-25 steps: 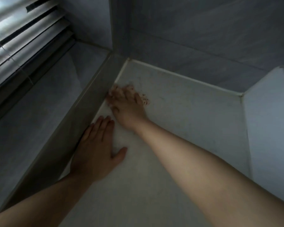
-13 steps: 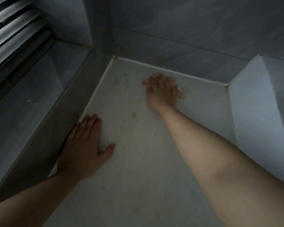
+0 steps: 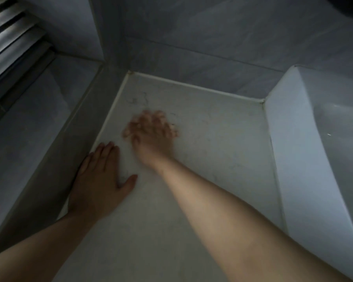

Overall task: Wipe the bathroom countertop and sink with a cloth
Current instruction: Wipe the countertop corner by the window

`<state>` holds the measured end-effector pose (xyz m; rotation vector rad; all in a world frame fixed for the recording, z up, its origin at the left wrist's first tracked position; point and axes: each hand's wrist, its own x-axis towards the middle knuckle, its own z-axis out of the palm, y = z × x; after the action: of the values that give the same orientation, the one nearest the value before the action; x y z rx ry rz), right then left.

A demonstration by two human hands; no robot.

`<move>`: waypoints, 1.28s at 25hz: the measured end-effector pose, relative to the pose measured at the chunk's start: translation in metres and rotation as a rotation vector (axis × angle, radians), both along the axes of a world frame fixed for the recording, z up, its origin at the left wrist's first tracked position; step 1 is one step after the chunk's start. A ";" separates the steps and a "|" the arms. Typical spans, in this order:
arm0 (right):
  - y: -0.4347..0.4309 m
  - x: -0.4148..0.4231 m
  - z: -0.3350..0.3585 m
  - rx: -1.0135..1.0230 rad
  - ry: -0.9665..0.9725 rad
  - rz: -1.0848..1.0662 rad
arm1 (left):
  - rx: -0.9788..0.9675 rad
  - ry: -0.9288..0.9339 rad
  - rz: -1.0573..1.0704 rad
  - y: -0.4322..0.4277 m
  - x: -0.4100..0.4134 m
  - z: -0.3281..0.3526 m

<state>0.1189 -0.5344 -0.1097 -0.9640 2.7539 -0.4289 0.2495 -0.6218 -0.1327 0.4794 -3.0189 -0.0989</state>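
Pale stone counter (image 3: 212, 143), head view: bounded by a grey tiled wall (image 3: 212, 47) behind, a grey ledge (image 3: 49, 159) on the left, and one white sink (image 3: 314, 159) rising along its right edge. Open surface lies between right hand and sink. Two hands. Left hand (image 3: 99, 180): grip flat, fingers together, thumb out, at the ledge edge. Right hand (image 3: 151, 137): blurred, toward the back left corner; grip and cloth cannot be told.
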 end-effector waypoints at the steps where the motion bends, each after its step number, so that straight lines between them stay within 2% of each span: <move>1: -0.004 0.002 0.004 0.021 -0.030 0.087 | 0.001 -0.001 0.000 0.000 0.000 0.000; 2: 0.003 -0.006 0.005 0.038 -0.035 0.119 | 0.003 -0.004 0.000 -0.001 0.000 -0.001; 4: 0.045 -0.029 -0.003 0.083 0.026 -0.012 | 0.008 -0.006 0.003 -0.002 0.000 -0.001; 6: 0.111 -0.049 -0.011 0.140 0.102 -0.352 | 0.004 0.002 0.003 -0.002 0.000 -0.001; 8: 0.167 -0.055 -0.011 0.176 0.071 -0.712 | 0.005 0.008 0.004 -0.002 -0.001 -0.001; 11: 0.171 -0.054 -0.009 0.203 -0.023 -0.898 | 0.003 0.029 0.007 -0.002 0.000 0.000; 13: 0.127 -0.045 -0.012 0.164 -0.005 -0.815 | 0.002 0.050 0.005 -0.001 0.000 -0.002; 17: 0.021 0.019 -0.012 0.042 0.064 -0.212 | 0.074 0.163 0.015 -0.001 0.011 0.000; 19: 0.013 0.059 -0.007 0.035 0.079 0.082 | 0.094 0.236 0.013 -0.001 0.029 0.001; 21: 0.028 0.069 -0.009 0.053 0.104 0.250 | 0.083 0.254 0.008 0.003 0.048 -0.002; 22: 0.029 0.059 -0.011 0.069 0.108 0.219 | 0.081 0.248 0.012 0.006 0.055 -0.002; 24: 0.011 0.025 -0.016 0.082 0.088 -0.039 | 0.102 0.232 0.029 0.008 0.058 -0.004; 26: -0.026 -0.001 -0.012 0.078 -0.050 -0.272 | 0.099 0.241 0.045 0.007 0.056 -0.005; 28: -0.065 -0.003 -0.007 0.053 -0.145 -0.275 | 0.079 0.279 0.057 0.008 0.054 -0.005; 32: -0.082 0.029 -0.003 -0.030 -0.132 -0.094 | 0.104 0.384 0.133 0.013 0.056 0.003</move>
<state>0.1478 -0.6166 -0.1128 -0.7853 2.6873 -0.5305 0.3057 -0.6086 -0.1298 0.5913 -2.6092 -0.3033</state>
